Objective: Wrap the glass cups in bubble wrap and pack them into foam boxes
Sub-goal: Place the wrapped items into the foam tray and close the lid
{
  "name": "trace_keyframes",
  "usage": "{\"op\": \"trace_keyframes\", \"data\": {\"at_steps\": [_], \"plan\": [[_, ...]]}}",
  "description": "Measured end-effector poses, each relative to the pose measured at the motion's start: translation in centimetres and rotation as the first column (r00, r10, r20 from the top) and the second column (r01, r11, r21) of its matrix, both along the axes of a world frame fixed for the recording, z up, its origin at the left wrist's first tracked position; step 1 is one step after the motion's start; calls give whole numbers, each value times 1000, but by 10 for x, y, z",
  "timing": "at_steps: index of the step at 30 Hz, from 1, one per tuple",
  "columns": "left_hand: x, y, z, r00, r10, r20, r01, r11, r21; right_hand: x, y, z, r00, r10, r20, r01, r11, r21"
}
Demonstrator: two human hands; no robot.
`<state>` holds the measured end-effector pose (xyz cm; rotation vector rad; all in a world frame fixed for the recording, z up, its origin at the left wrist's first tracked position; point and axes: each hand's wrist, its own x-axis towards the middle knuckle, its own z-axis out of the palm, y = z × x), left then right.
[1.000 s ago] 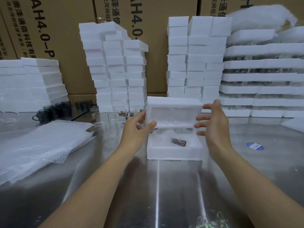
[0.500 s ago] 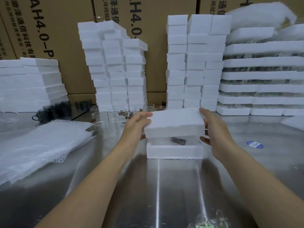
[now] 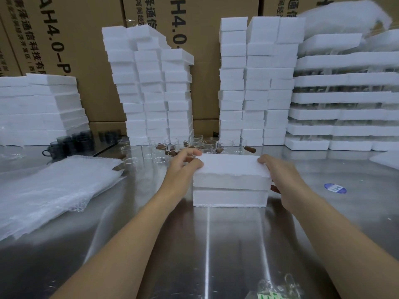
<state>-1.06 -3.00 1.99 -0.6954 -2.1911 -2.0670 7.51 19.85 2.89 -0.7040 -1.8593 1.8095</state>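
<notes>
Both ends of the foam lid (image 3: 231, 169) are gripped: left hand (image 3: 183, 167) curls over the left end, right hand (image 3: 280, 175) pinches the right end, fingers on top, thumb near the seam. Lid sits on the foam box base (image 3: 228, 197), centre of the bench (image 3: 207, 244), overhanging slightly to the right; contents hidden. Risk: pressing down while offset could crumble the rim or leave a gap. Loose glass cups (image 3: 151, 152) just beyond the left hand could be knocked.

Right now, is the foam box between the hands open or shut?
Shut, or nearly: the foam lid sits on the box base with a thin seam showing. The left hand and right hand grip the lid's ends.
</notes>
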Motion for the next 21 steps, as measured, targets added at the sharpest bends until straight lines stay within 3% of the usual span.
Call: {"op": "trace_keyframes", "data": {"at_steps": [7,16,21], "plan": [[-7,-3,-6,997,-44,70,46,998,-41,2,2,-7,991,132,-24,-134,978,-161],[-4,-1,-5,986,-74,152,78,997,-21,-1,5,-15,980,151,-127,-174,967,-188],[4,4,-4,978,-100,181,103,995,-7,1,4,-16,955,209,-212,-238,964,-120]]}}
